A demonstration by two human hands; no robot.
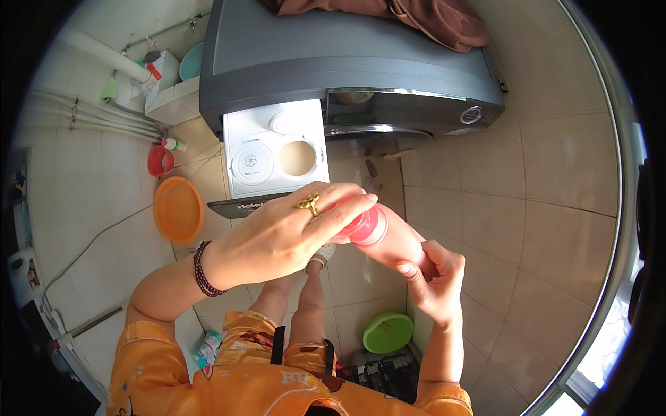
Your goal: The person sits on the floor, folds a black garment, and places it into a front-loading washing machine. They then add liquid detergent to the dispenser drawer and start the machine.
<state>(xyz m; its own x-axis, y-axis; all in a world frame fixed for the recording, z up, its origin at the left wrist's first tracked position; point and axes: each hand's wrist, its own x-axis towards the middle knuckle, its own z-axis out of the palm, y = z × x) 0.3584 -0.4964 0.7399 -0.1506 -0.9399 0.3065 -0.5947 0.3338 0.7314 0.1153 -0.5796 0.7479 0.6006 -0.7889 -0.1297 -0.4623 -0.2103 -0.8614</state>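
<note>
A pink bottle [394,238] with a translucent red cap [370,224] is held tilted between my hands. My left hand [281,236], with a gold ring and a beaded bracelet, has its fingers wrapped around the cap. Around the bottle's lower end, my right hand [434,283] is closed. Just beyond my left hand, a white detergent drawer [307,115] stands pulled out of a dark grey Haier washing machine [270,67]. One round compartment [297,158] in it is uncovered, showing a pale inside. Beside it sits a round white lid [252,162] with a flower mark.
Brown cloth [442,23] lies on top of the machine. On the left floor are an orange basin [178,210], a red bowl [160,160] and a small bottle [174,144]. A grey cord [119,221] crosses that side. A green basin [388,333] is near my feet, beside the tiled wall [567,239].
</note>
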